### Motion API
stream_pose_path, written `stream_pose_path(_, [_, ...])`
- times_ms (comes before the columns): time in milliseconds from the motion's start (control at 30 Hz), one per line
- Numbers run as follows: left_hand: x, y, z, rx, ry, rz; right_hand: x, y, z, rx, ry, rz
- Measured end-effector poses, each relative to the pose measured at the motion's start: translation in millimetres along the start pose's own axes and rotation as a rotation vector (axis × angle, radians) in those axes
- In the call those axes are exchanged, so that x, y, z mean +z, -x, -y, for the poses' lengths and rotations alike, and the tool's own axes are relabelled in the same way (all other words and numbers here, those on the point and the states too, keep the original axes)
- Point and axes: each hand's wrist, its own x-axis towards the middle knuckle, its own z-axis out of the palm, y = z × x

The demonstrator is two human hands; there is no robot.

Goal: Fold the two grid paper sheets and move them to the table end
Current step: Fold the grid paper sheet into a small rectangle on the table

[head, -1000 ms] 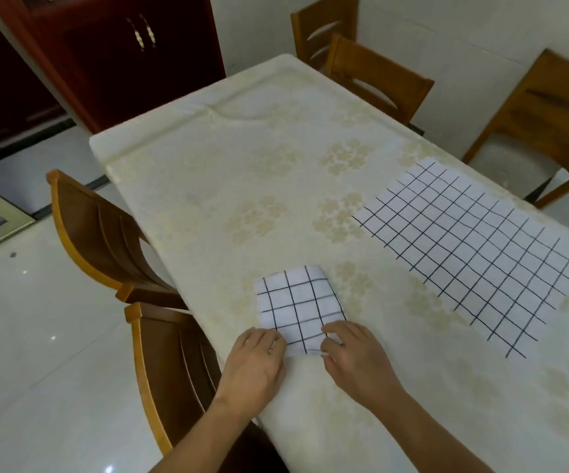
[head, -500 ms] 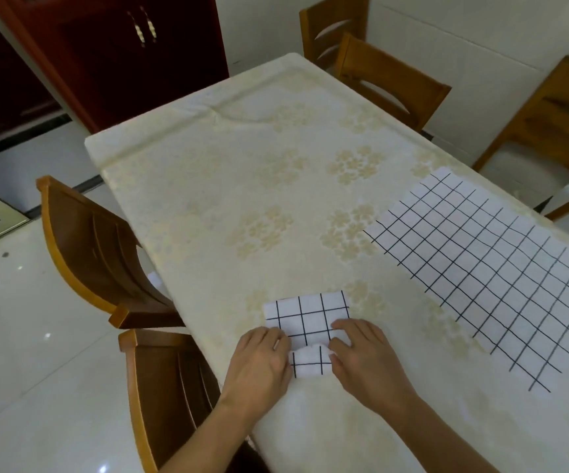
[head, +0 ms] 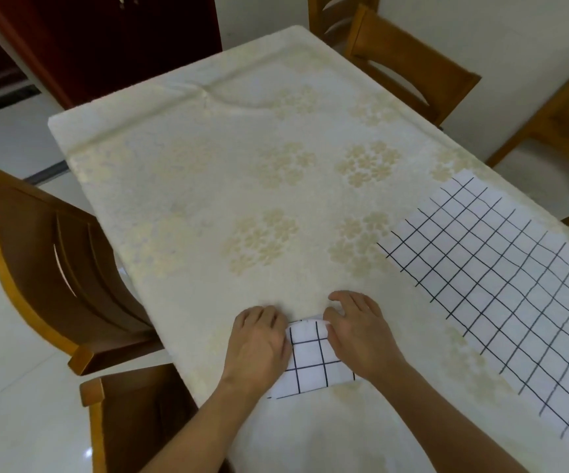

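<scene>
A small folded grid paper sheet [head: 312, 361] lies near the table's left edge, close to me. My left hand [head: 259, 343] presses flat on its left side and my right hand [head: 358, 331] presses on its right side, fingers at the far folded edge. Only a strip of the sheet shows between the hands. A second grid paper sheet [head: 511, 288], white with black lines, lies unfolded and flat on the right part of the table, apart from both hands.
The table [head: 208, 158] wears a cream floral cloth with a wrinkle near its far end. Wooden chairs stand at the left [head: 50, 264], near left [head: 129, 421], and along the right side [head: 412, 66]. A dark red cabinet [head: 112, 39] stands beyond the far end.
The near half of the small sheet was folded over away from me, making it smaller. Both hands slid forward and now press the far edge flat.
</scene>
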Motion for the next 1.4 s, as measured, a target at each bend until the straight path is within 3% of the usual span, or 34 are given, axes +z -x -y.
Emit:
stream_pose_path(300, [3, 14, -9, -0.216, 0.089, -0.047, 12, 20, 8, 0.112, -0.101, -0.104])
stream_pose_path(367, [6, 27, -21, -0.139, 0.116, -0.027, 14, 31, 11, 0.075, -0.122, -0.105])
stream_pose_path(467, [24, 42, -34, -0.01, 0.108, 0.092, 28, 45, 13, -0.01, -0.091, 0.025])
stream_pose_path(600, [41, 45, -26, -0.07, 0.032, 0.187, 37, 48, 7, 0.005, -0.034, 0.137])
stream_pose_path(1400, [45, 30, -27, -0.024, 0.011, 0.19, 35, 43, -7, 0.041, -0.034, 0.186])
